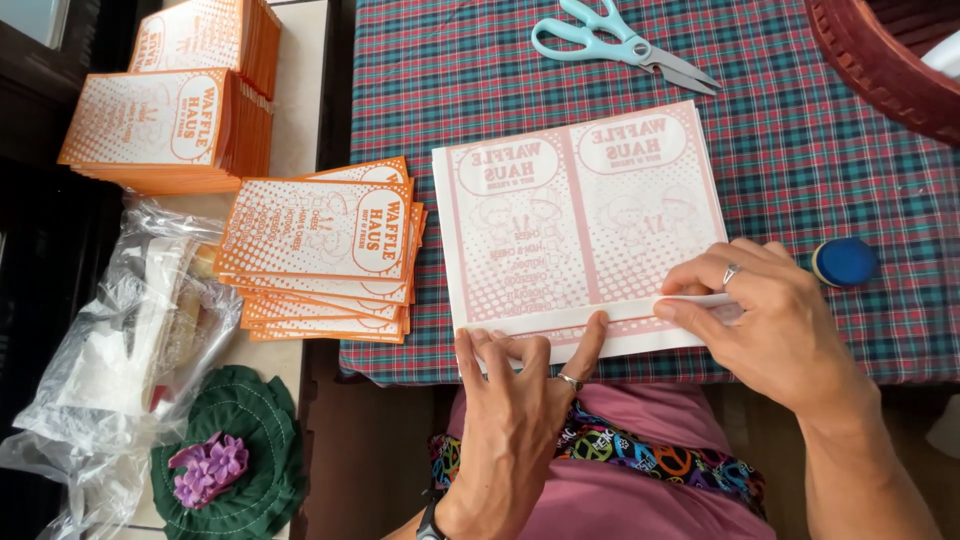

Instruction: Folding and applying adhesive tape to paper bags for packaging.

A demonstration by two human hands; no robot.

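Observation:
A white paper sheet (580,225) with faint pink print lies on the plaid tablecloth (800,160). Its near edge is folded up into a narrow flap (600,318). My left hand (515,390) presses fingertips on the flap at its left and middle. My right hand (765,315), with a ring, pinches and presses the flap at its right end. Both hands are flat on the paper rather than closed around it.
Light blue scissors (620,42) lie at the far side of the cloth. A blue round cap (845,262) sits right of my right hand. Orange-printed folded papers (325,250) are stacked at left, taller stacks (160,120) beyond. A plastic bag (120,340), green fabric piece (235,450), red basket (880,60).

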